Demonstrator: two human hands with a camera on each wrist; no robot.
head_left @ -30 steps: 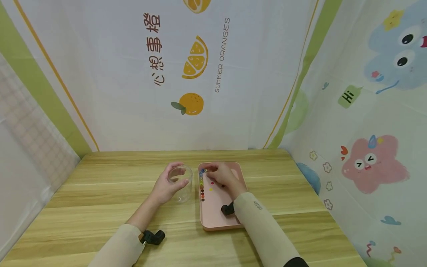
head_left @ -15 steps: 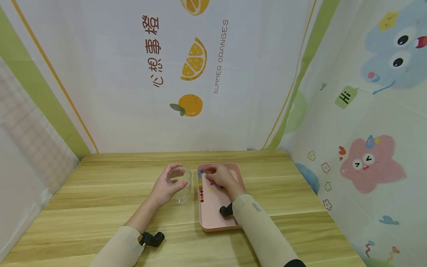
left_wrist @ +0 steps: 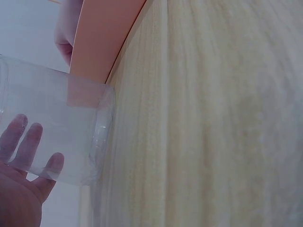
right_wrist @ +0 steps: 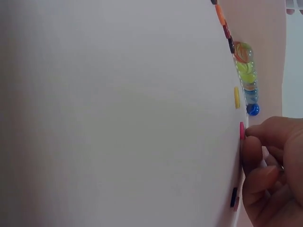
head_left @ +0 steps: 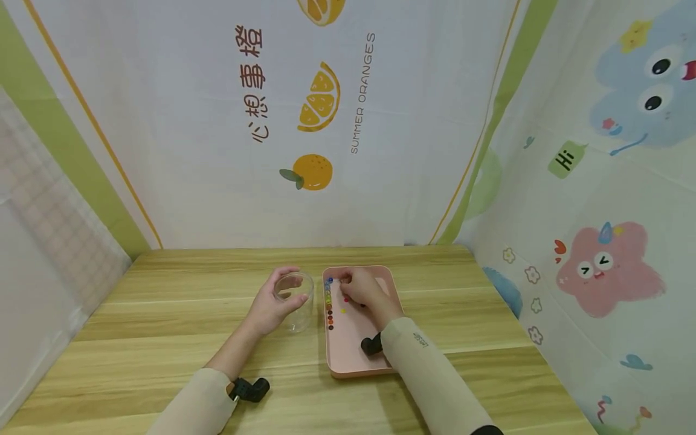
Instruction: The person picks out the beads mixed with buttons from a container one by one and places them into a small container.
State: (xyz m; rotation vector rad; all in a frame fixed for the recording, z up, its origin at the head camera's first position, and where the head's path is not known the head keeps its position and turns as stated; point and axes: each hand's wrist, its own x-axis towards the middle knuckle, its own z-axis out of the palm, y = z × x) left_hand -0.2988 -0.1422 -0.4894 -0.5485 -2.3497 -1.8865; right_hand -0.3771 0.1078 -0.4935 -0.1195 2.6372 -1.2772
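Note:
My left hand (head_left: 273,304) holds a clear plastic jar (head_left: 298,317) around its side, beside the pink tray (head_left: 348,356). In the left wrist view, the jar (left_wrist: 71,127) is see-through and several fingertips show against its wall. My right hand (head_left: 363,287) is over the tray's far left part, fingers curled and fingertips close together. Whether something small is between them is hidden. A blue marble (right_wrist: 253,109) ends a row of coloured marbles (right_wrist: 246,68) near these fingers. A pink disc (right_wrist: 242,130) appears right at the index fingertip; touching is unclear.
Small dark and orange discs (head_left: 330,322) continue the row along the tray's left side. A yellow disc (head_left: 343,311) lies loose in the tray, and dark and pink discs (right_wrist: 234,197) are near the right hand. The wooden table (head_left: 190,302) meets printed curtains (head_left: 272,211).
My right fingertips have drawn slightly right, away from the blue marble. A light marble seen beside it a second ago no longer shows. The left hand and jar have stayed put.

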